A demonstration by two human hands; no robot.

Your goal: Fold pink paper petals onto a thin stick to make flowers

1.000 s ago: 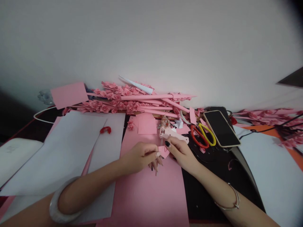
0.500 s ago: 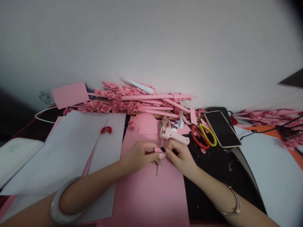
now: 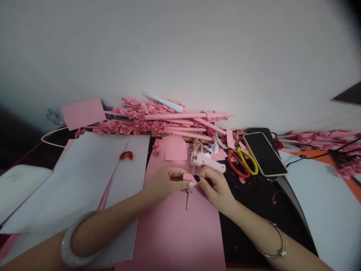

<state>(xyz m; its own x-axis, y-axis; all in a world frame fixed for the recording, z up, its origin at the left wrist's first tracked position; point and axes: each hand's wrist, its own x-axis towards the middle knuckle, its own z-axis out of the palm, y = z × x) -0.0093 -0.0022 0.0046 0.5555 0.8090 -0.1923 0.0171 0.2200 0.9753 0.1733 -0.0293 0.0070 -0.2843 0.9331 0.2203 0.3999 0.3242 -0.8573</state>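
Note:
My left hand and my right hand meet over a large pink paper sheet. Both pinch a small folded pink paper piece between thumb and fingertips. A thin pink paper stick hangs down from under my left fingers. Just beyond the hands lies a pale pink glue gun, its nozzle pointing toward them.
White paper sheets lie at the left with a small red clip. Pink paper roses and rolled stems pile along the wall. Red and yellow scissors and a phone sit at the right on a black mat.
The pink piece went from a loose flat shape held lower right to a tight fold pinched between both hands. The hands closed together and rose slightly toward the glue gun.

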